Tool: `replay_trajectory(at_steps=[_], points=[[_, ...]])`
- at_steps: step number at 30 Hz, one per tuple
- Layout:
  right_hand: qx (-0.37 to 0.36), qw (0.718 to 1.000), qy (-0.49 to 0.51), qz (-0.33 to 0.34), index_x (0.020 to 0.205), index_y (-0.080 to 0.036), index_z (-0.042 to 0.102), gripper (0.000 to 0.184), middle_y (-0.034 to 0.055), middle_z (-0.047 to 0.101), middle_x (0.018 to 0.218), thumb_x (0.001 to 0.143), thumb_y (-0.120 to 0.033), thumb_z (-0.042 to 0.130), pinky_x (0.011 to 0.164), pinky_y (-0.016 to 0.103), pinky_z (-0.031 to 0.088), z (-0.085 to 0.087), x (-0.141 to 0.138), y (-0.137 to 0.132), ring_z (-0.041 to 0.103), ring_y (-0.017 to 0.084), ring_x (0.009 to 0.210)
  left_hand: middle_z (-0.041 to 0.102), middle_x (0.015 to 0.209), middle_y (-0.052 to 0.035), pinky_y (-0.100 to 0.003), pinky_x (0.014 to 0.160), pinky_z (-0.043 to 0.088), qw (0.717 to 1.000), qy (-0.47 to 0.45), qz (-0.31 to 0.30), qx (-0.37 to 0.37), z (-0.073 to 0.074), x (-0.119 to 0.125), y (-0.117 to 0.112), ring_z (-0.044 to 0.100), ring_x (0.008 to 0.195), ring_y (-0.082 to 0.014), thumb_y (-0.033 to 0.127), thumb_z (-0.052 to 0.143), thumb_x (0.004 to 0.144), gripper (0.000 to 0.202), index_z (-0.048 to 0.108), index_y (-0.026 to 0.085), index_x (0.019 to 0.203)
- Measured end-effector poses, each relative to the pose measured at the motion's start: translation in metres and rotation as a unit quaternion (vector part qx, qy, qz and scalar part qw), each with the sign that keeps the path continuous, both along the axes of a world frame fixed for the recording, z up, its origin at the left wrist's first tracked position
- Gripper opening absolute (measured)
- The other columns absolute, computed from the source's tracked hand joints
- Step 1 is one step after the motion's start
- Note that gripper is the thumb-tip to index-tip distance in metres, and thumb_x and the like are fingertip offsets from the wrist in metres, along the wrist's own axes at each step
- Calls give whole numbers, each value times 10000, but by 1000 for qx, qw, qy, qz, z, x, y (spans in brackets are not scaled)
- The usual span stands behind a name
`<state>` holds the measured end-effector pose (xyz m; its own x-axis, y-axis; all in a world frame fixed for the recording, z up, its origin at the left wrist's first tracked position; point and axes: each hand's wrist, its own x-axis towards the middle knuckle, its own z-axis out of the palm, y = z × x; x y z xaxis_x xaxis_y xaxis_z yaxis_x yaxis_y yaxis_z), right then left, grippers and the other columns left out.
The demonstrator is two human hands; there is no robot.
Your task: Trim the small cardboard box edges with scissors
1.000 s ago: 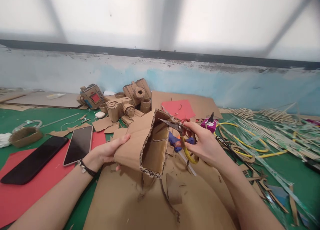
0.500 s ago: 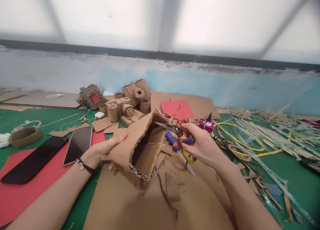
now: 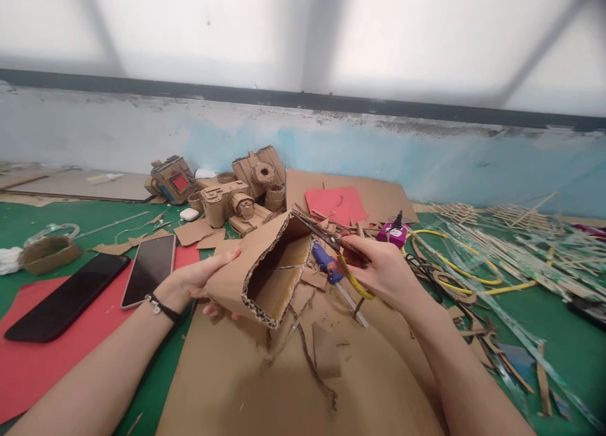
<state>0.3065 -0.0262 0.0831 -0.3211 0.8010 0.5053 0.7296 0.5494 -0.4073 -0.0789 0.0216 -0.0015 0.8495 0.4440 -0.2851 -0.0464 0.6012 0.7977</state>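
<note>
My landmark is the cardboard box (image 3: 250, 259), held above a flat cardboard sheet (image 3: 227, 398), tilted, its open end turned toward me and to the right. The left hand (image 3: 201, 281) grasps it at the closed-looking left part, thumb on top, other fingertips showing below; a dark bracelet (image 3: 161, 308) sits on that wrist.

Right of the box, the right hand (image 3: 386, 265) grips yellow-and-red-handled scissors (image 3: 337, 240), fingers curled around the handles. Blades lie at the upper right rim of the box's opening; I cannot tell whether they are parted or touch it.

Just right of the box, below the scissors, I note a blue tool (image 3: 326, 259) with a pale rod (image 3: 351, 302). Below the box, a curled scrap strip (image 3: 310, 360) rests on the sheet. Left of the box: a pale-edged phone (image 3: 149, 269) and a black phone (image 3: 69, 297), both partly over red paper (image 3: 61, 379). Behind the box, camera-shaped cardboard models (image 3: 218, 202). Farther right of it, yellow cable (image 3: 514, 291) and thin sticks (image 3: 492, 250).
</note>
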Motion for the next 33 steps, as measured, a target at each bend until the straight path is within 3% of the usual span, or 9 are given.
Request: replay_trajectory(at_steps=[3, 6, 11, 17, 23, 25, 30, 33], points=[[5, 1000, -4, -3, 874, -241, 626, 317, 0, 646, 754, 945, -532, 727, 614, 274, 412, 1, -3, -1, 569, 170, 648, 838, 773, -180, -193, 313, 458, 1000, 13, -11, 21, 2, 6, -1, 726, 519, -212, 793, 703, 895, 695, 820, 115, 795], [4, 1000, 1, 15, 886, -245, 587, 335, 12, 661, 834, 953, -540, 733, 645, 266, 446, -1, -7, -2, 596, 170, 701, 846, 790, -164, -198, 327, 492, 999, 21, -14, 22, 2, 9, -2, 739, 531, -212, 774, 710, 904, 665, 834, 121, 878], [50, 999, 18, -1, 763, -247, 519, 501, -37, 564, 664, 930, -658, 751, 562, 246, 364, -9, -12, 3, 499, 135, 587, 822, 719, -166, -199, 304, 482, 999, 19, -21, 17, 3, 9, -3, 751, 528, -234, 765, 742, 892, 656, 824, 119, 810], [83, 996, 24, -14, 685, -240, 539, 594, -42, 526, 558, 944, -754, 687, 521, 249, 315, -9, -9, 4, 435, 118, 509, 864, 870, -175, -210, 355, 520, 998, 64, 19, 18, -1, 5, -2, 819, 656, -271, 787, 798, 835, 659, 820, 136, 937], [79, 996, 5, -38, 689, -243, 570, 574, -10, 581, 583, 966, -739, 645, 561, 267, 338, -7, -9, 3, 509, 145, 541, 863, 853, -187, -198, 328, 515, 1000, 18, 5, 14, -6, 4, -2, 800, 603, -257, 811, 756, 847, 702, 826, 113, 864], [59, 998, -6, -37, 733, -244, 604, 506, 6, 629, 638, 960, -692, 668, 584, 269, 365, -5, -12, 1, 558, 164, 584, 862, 843, -187, -182, 343, 521, 999, 24, 4, 21, -2, 5, -4, 798, 599, -243, 788, 735, 883, 684, 836, 111, 872], [56, 998, -14, -10, 1039, -224, 719, 300, 78, 757, 902, 945, -507, 695, 676, 287, 462, -3, -19, -6, 660, 217, 741, 806, 675, -147, -196, 313, 502, 998, 43, -35, 38, 13, 9, -7, 692, 443, -201, 704, 696, 957, 617, 842, 110, 873], [63, 998, -16, -22, 954, -227, 717, 293, 71, 740, 830, 947, -519, 694, 661, 286, 440, -5, -19, -7, 639, 214, 708, 788, 644, -108, -216, 325, 517, 997, 70, -22, 35, 15, 8, -6, 646, 410, -183, 711, 739, 920, 595, 840, 125, 910]])
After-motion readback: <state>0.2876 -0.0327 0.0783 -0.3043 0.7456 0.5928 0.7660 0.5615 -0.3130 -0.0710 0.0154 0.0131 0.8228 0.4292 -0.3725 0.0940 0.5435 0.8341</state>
